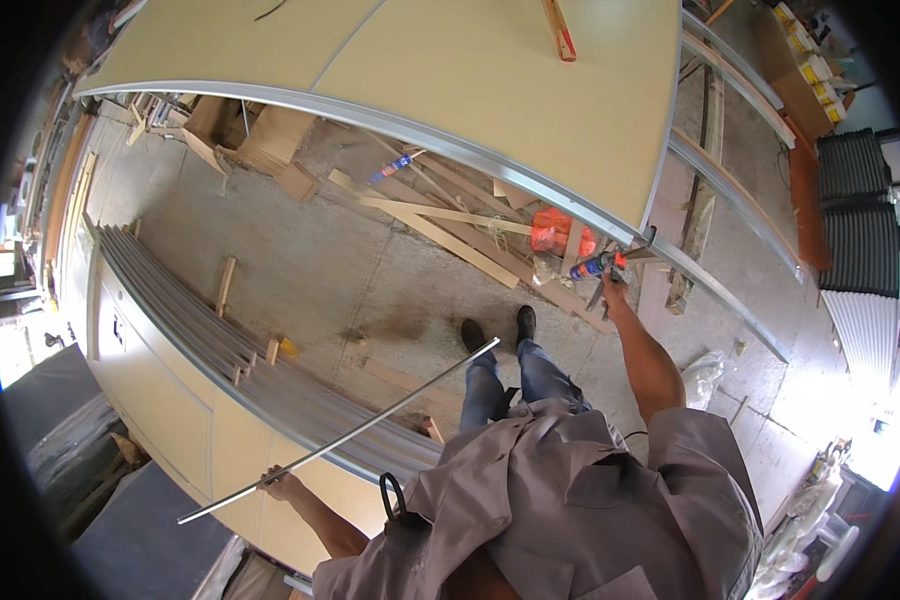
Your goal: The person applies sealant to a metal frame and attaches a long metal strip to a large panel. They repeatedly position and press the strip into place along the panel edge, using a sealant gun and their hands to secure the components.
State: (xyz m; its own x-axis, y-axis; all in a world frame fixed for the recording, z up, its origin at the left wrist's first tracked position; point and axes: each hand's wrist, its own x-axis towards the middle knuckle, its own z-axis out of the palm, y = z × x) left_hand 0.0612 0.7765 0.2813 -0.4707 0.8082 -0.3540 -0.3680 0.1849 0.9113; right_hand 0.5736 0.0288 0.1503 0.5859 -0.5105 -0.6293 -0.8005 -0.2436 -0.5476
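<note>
My left hand (pixel 281 485) is closed around a long, thin metal strip (pixel 400 403), which slants across in front of me at the left. In my right hand (pixel 616 293) is a caulking gun (pixel 597 266) loaded with a blue tube that has an orange-red part. The gun is close to the near metal edge (pixel 490 178) of a large cream panel (pixel 490 90); I cannot tell if its nozzle touches anything. My fingers hide part of the gun's handle.
Wood strips (pixel 450 238), an orange plastic bag (pixel 552 231) and another blue tube (pixel 391 168) lie below the panel. An open cardboard box (pixel 245 135) stands at the far left. Stacked metal profiles (pixel 200 310) and a second cream panel (pixel 170 385) run along my left. Metal rails (pixel 740 215) extend at right.
</note>
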